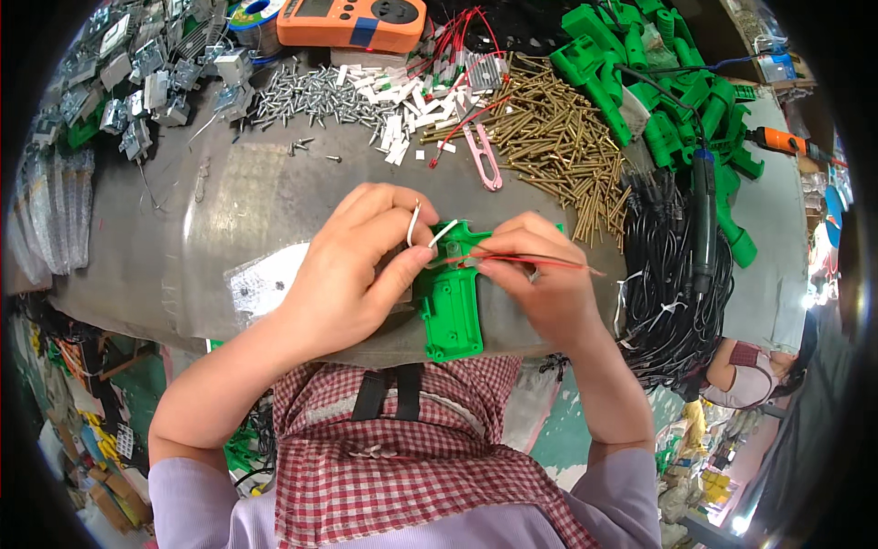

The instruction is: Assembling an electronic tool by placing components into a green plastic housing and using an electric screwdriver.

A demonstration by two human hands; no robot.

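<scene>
A green plastic housing [453, 316] lies near the table's front edge between my two hands, its hollow side with small posts facing up. My left hand [352, 265] is closed over its left side, thumb and fingers pinching a white wire [414, 225]. A short white strip [444, 233], perhaps another wire end, sticks out beside the fingertips. From the right, my right hand [541, 274] is closed in a pinch on thin red and black wires [549, 261]. Those wires run across the housing's upper part toward my left fingertips. Where they end is hidden by the fingers.
Silver screws [315, 94], brass-coloured pins [567, 137], white pieces [398, 114] and pink snips [481, 157] lie beyond my hands. An orange meter [352, 20] stands behind. Green housings [677, 119], a black screwdriver-like tool [702, 224] and black cables [668, 302] are at right; metal parts [151, 82] at left.
</scene>
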